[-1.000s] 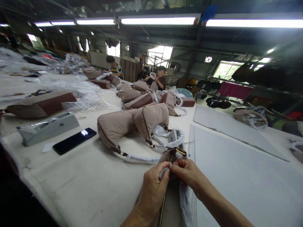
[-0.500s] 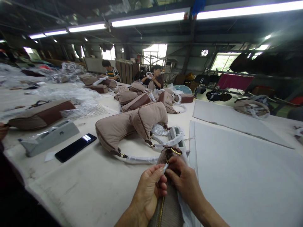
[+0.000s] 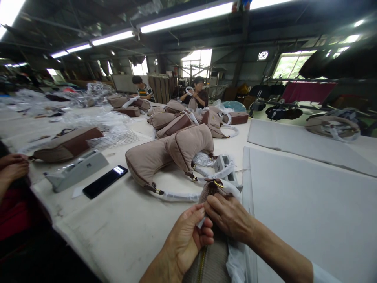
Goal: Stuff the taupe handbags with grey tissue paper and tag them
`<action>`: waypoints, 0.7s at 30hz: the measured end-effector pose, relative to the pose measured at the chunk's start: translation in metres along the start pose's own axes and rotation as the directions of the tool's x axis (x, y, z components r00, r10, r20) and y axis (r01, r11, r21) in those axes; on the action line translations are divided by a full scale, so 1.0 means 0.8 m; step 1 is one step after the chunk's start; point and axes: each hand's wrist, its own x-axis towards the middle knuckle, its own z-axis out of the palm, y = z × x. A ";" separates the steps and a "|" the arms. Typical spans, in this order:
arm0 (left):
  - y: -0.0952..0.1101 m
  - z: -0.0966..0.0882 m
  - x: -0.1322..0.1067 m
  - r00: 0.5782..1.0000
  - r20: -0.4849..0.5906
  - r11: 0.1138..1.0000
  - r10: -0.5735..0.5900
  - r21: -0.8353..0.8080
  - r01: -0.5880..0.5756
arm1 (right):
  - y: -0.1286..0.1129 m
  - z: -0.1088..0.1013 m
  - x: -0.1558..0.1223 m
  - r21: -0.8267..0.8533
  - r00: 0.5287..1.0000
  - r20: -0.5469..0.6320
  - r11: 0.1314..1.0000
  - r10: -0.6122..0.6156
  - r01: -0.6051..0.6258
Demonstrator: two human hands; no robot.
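A taupe corduroy handbag (image 3: 216, 253) lies in front of me, its brass zipper running lengthwise. My left hand (image 3: 188, 236) is closed in a pinch on a small white strip (image 3: 201, 222) beside the zipper's far end. My right hand (image 3: 228, 216) bends over that end of the bag with its fingers closed together; what they grip is hidden beneath them. Just beyond the fingers, a gold ring (image 3: 218, 183) shows at the bag's end. Past it, two padded taupe shoulder bags (image 3: 150, 157) lie overlapping, their straps wrapped in white.
Left of the bags are a black phone (image 3: 105, 181) and a grey tape dispenser (image 3: 77, 169). A second dispenser (image 3: 226, 167) stands behind my hands. White boards (image 3: 306, 204) cover the right side. A neighbour's hands (image 3: 13, 167) touch another bag (image 3: 69, 145) at left. Two people work across the table.
The view has swung slightly left. My right hand has turned over the zipper end, covering the metal part seen earlier. The neighbour's hands show more fully.
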 end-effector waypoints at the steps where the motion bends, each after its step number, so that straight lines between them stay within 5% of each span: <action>1: 0.000 0.001 -0.001 1.000 0.000 1.000 0.003 0.004 -0.003 | 0.000 0.002 -0.001 -0.002 1.000 -0.017 1.000 -0.001 0.001; 7: 0.003 0.011 -0.003 0.999 -0.030 0.999 0.025 0.023 -0.024 | -0.005 0.011 -0.008 -0.077 0.991 -0.125 0.995 0.051 -0.061; 15: -0.001 0.018 0.008 0.999 -0.004 0.999 0.036 0.037 -0.036 | -0.016 0.017 0.011 -0.298 0.946 -0.029 0.900 0.324 -0.317; 19: -0.008 0.018 0.005 0.993 0.022 0.982 0.120 0.143 -0.122 | -0.026 0.008 0.009 -0.222 0.904 -0.087 0.876 0.419 -0.428; 21: -0.008 0.016 0.003 0.979 0.014 0.950 0.202 0.242 -0.199 | -0.030 -0.014 -0.001 -0.127 0.921 -0.035 0.912 0.388 -0.389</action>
